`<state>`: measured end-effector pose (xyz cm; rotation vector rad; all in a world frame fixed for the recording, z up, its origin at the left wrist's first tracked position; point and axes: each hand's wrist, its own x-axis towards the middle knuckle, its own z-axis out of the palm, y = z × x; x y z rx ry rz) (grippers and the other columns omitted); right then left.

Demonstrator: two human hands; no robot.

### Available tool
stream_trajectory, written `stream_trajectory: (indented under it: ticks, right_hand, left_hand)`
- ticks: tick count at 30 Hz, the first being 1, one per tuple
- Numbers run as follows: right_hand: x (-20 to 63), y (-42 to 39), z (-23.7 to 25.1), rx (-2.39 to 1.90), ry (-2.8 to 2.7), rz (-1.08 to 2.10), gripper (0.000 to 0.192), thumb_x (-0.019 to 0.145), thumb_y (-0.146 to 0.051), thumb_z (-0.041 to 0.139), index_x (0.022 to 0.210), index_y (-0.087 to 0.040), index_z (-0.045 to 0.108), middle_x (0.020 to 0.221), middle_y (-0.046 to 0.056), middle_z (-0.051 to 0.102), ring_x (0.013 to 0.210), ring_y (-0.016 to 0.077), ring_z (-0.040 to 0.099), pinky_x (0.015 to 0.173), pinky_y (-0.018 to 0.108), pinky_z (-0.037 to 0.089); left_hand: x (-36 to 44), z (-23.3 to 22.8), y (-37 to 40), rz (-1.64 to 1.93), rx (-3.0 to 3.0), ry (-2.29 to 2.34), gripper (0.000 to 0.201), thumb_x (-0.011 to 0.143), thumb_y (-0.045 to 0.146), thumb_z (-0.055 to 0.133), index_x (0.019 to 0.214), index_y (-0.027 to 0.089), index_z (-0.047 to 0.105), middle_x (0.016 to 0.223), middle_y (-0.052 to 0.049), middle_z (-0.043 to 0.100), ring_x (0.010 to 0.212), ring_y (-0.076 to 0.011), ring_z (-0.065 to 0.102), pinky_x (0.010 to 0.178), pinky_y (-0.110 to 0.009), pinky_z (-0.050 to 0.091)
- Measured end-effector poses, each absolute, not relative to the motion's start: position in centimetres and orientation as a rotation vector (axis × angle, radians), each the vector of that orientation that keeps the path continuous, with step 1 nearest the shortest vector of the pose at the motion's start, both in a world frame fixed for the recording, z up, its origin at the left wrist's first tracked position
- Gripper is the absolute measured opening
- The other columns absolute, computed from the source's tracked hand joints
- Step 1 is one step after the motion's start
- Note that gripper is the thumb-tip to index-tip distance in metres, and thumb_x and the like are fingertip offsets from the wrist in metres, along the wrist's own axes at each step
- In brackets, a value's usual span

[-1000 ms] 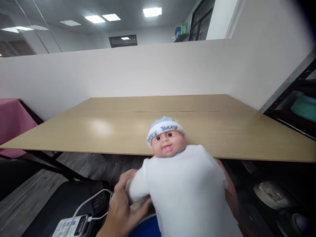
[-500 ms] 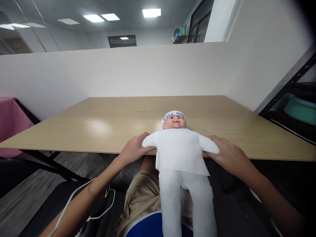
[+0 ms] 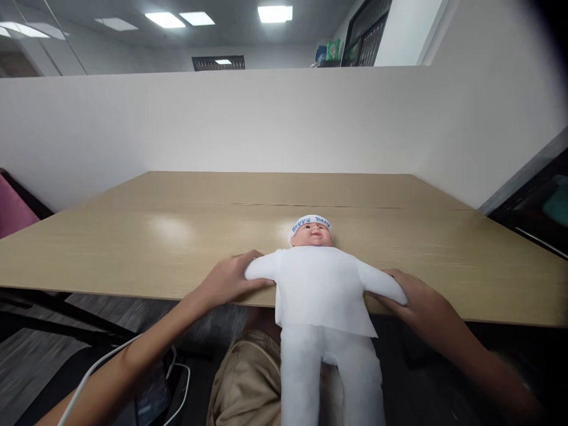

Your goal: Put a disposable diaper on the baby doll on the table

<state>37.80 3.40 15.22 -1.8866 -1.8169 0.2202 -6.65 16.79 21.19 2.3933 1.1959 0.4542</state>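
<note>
A baby doll (image 3: 322,290) in a plain white top and white trousers lies face up, its head and shoulders over the table and its legs hanging past the near edge toward my lap. Its white headband (image 3: 311,222) reads "Happy Baby" in blue. My left hand (image 3: 231,278) is closed around the end of the doll's arm on the left. On the other side my right hand (image 3: 419,299) grips the end of the opposite arm. Both doll arms are stretched outward. The doll's feet are cut off by the bottom of the view.
The wooden table (image 3: 177,248) has a seam across it and meets a white partition wall (image 3: 266,121). A dark shelf (image 3: 536,195) stands at the right, something pink (image 3: 15,207) at the far left. A white cable (image 3: 95,367) runs by my left forearm.
My hands have moved slightly apart, and the doll's arms are drawn out straighter to the sides. The view has shifted, and the doll sits a little lower in it.
</note>
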Motion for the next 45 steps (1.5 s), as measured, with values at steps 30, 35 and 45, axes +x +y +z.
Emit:
stream_trajectory:
  ticks: [30, 35, 45]
  right_hand:
    - [42.9, 33.8, 13.1, -1.58, -1.919, 0.03, 0.034, 0.093, -0.041, 0.066, 0.122, -0.025, 0.07, 0.117, 0.01, 0.083, 0.102, 0.0325, 0.076, 0.086, 0.04, 0.055]
    - [43.3, 39.5, 12.8, -1.567, -1.905, -0.077, 0.034, 0.092, -0.044, 0.069, 0.117, -0.023, 0.072, 0.109, 0.011, 0.081, 0.101, 0.0357, 0.072, 0.091, 0.045, 0.052]
    - [45.7, 42.3, 11.2, -1.535, -1.815, -0.115, 0.054, 0.099, -0.06, 0.069, 0.135, -0.02, 0.07, 0.135, 0.018, 0.078, 0.117, 0.041, 0.071, 0.104, 0.054, 0.053]
  left_hand:
    - [-5.3, 16.8, 45.0, 0.836, 2.645, 1.392, 0.072, 0.093, 0.092, 0.066, 0.113, 0.024, 0.076, 0.104, -0.01, 0.082, 0.099, -0.0352, 0.074, 0.093, -0.046, 0.054]
    - [-4.9, 16.1, 50.1, 0.967, 2.666, 1.496, 0.072, 0.092, 0.089, 0.07, 0.116, 0.022, 0.074, 0.111, -0.014, 0.08, 0.107, -0.038, 0.07, 0.101, -0.051, 0.052]
    - [-6.0, 15.8, 52.2, 0.913, 2.548, 1.489, 0.067, 0.097, 0.07, 0.072, 0.139, 0.017, 0.071, 0.122, -0.015, 0.078, 0.116, -0.0383, 0.068, 0.102, -0.051, 0.053]
